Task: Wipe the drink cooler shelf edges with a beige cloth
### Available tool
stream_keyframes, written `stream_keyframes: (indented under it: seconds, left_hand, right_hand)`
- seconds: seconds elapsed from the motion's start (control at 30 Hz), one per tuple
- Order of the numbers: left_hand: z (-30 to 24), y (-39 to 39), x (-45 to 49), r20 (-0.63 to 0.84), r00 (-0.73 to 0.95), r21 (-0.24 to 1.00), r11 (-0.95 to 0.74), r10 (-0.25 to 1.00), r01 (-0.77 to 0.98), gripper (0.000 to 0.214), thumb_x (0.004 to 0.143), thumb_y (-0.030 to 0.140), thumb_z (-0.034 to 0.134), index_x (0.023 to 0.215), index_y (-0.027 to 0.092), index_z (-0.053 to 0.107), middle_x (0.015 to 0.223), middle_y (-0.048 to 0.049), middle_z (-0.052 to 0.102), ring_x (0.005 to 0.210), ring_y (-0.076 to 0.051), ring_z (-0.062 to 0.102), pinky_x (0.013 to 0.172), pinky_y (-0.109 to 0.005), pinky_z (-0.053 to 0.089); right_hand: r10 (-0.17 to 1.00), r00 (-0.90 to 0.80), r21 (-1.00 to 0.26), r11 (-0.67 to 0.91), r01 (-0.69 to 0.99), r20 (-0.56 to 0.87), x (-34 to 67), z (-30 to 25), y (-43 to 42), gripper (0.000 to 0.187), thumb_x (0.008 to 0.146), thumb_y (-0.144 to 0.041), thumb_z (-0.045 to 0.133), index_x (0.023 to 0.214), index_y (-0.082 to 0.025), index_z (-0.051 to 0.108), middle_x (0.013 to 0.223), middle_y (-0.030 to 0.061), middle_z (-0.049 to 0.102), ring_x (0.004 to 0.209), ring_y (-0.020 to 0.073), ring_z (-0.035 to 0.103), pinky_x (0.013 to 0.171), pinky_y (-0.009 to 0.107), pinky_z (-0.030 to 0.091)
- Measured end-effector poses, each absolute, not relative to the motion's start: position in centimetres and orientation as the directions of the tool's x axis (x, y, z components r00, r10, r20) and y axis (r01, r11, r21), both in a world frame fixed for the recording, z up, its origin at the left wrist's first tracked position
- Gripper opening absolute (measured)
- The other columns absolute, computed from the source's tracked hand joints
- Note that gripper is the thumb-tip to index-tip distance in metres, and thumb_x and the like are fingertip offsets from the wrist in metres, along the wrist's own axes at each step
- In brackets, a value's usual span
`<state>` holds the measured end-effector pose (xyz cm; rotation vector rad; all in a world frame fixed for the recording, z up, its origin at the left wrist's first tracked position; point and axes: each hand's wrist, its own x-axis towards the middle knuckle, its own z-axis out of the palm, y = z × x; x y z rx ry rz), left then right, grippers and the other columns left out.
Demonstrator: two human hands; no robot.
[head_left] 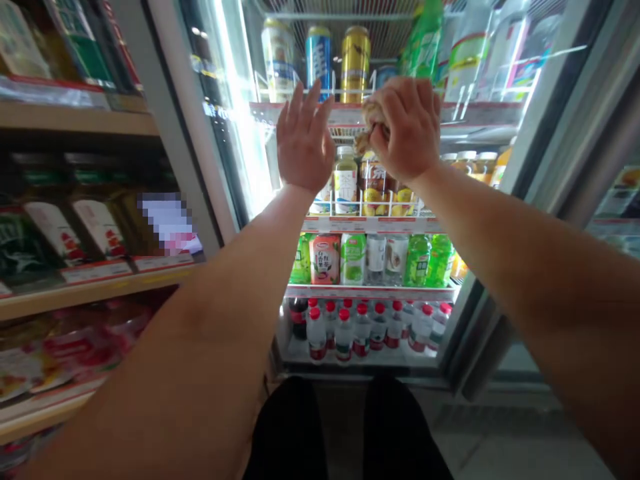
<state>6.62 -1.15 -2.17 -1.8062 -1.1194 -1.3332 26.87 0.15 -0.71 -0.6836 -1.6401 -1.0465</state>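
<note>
Both arms reach up into an open drinks fridge (370,223). My left hand (303,140) is raised with fingers stretched and spread, holding nothing, in front of the upper shelf edge just below a blue can (319,59). My right hand (407,127) is closed round a crumpled beige cloth (367,130), pressed near the white front rail of that upper shelf (345,110). A gold can (355,61) and a pale can (278,59) stand beside the blue one. Bottles (346,181) on the shelf below sit just under both hands.
The fridge door (210,133) stands open at left. Lower fridge shelves hold green bottles (417,260) and red-capped bottles (345,333). A store shelf (90,277) with packaged goods runs along the left. Another fridge door frame (555,160) is at right. My dark trousers (345,433) show below.
</note>
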Motion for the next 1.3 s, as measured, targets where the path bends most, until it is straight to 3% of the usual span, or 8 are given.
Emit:
stream_keyframes:
  seconds: [0.13,0.3,0.4,0.5,0.6,0.83,1.17,1.3]
  left_hand:
    - [-2.1,-0.6,6.5,0.965,0.127,-0.031,-0.380,0.230,0.924,0.059,0.093,0.042,0.030,0.150,0.032,0.039,0.158,0.0237,0.015,0.152,-0.006,0.001,0.131,-0.036,0.002]
    - [-1.9,0.0,6.4,0.968,0.129,-0.028,-0.414,0.217,0.910,0.058,0.092,0.043,0.034,0.149,0.034,0.040,0.157,0.0257,0.016,0.153,-0.009,0.003,0.131,-0.039,0.001]
    - [-2.0,-0.1,6.4,0.969,0.127,-0.030,-0.408,0.212,0.913,0.058,0.092,0.043,0.034,0.149,0.034,0.041,0.158,0.0227,0.019,0.152,-0.008,0.002,0.131,-0.037,0.004]
    - [-2.1,-0.1,6.4,0.971,0.132,-0.042,-0.403,0.200,0.914,0.057,0.093,0.040,0.035,0.149,0.030,0.042,0.160,0.0173,0.021,0.153,-0.010,0.004,0.131,-0.040,0.004]
    - [-2.2,0.2,6.4,0.976,0.128,-0.043,-0.418,0.177,0.907,0.057,0.092,0.037,0.037,0.148,0.032,0.043,0.159,0.0193,0.022,0.153,-0.009,0.005,0.131,-0.041,0.005]
    - [-2.2,1.2,6.1,0.985,0.139,-0.086,-0.411,0.101,0.908,0.056,0.090,0.032,0.041,0.146,0.033,0.047,0.157,0.0174,0.029,0.152,-0.009,0.011,0.130,-0.039,0.011]
    - [-2.2,0.6,6.3,0.980,0.159,-0.104,-0.384,0.115,0.917,0.053,0.095,0.030,0.037,0.147,0.024,0.045,0.159,0.0113,0.029,0.152,-0.012,0.010,0.130,-0.041,0.009]
    - [-2.2,0.5,6.4,0.982,0.124,-0.065,-0.370,0.139,0.927,0.055,0.092,0.039,0.039,0.146,0.032,0.046,0.158,0.0186,0.028,0.152,-0.010,0.009,0.130,-0.036,0.010]
  right_hand:
    - [-0.007,-0.400,0.363,0.437,0.823,0.917,27.7,0.2,0.2,0.036,0.089,-0.034,0.049,0.124,-0.031,0.053,0.135,0.0053,0.056,0.122,0.0331,0.044,0.099,0.055,0.038]
    - [-0.102,-0.436,0.440,0.375,0.816,0.894,28.3,-0.4,0.7,0.040,0.090,-0.032,0.048,0.129,-0.031,0.051,0.134,0.0051,0.057,0.118,0.0305,0.047,0.097,0.052,0.043]
    - [-0.135,-0.332,0.358,0.407,0.841,0.934,28.2,-0.8,1.0,0.043,0.086,-0.030,0.055,0.129,-0.031,0.053,0.140,0.0048,0.055,0.122,0.0297,0.048,0.102,0.051,0.042]
    - [-0.181,-0.079,0.158,0.482,0.862,0.980,28.1,-0.5,1.4,0.046,0.083,-0.025,0.058,0.129,-0.022,0.056,0.141,0.0104,0.053,0.127,0.0278,0.047,0.107,0.048,0.041]
    - [-0.177,0.016,0.080,0.522,0.849,0.984,28.2,-0.4,1.7,0.042,0.084,-0.021,0.056,0.126,-0.021,0.057,0.135,0.0116,0.057,0.125,0.0254,0.046,0.110,0.043,0.038]
    - [-0.164,-0.358,0.394,0.389,0.833,0.919,28.2,-1.6,1.2,0.036,0.091,-0.033,0.051,0.127,-0.029,0.054,0.131,0.0064,0.059,0.115,0.0293,0.049,0.097,0.048,0.044]
    - [-0.158,-0.350,0.384,0.401,0.832,0.923,28.3,-1.8,1.0,0.037,0.091,-0.031,0.050,0.128,-0.030,0.053,0.133,0.0061,0.058,0.118,0.0298,0.048,0.099,0.047,0.042]
    - [-0.142,-0.343,0.370,0.436,0.820,0.928,28.3,-1.9,1.1,0.036,0.092,-0.032,0.048,0.128,-0.031,0.053,0.134,0.0048,0.056,0.120,0.0283,0.046,0.102,0.047,0.040]
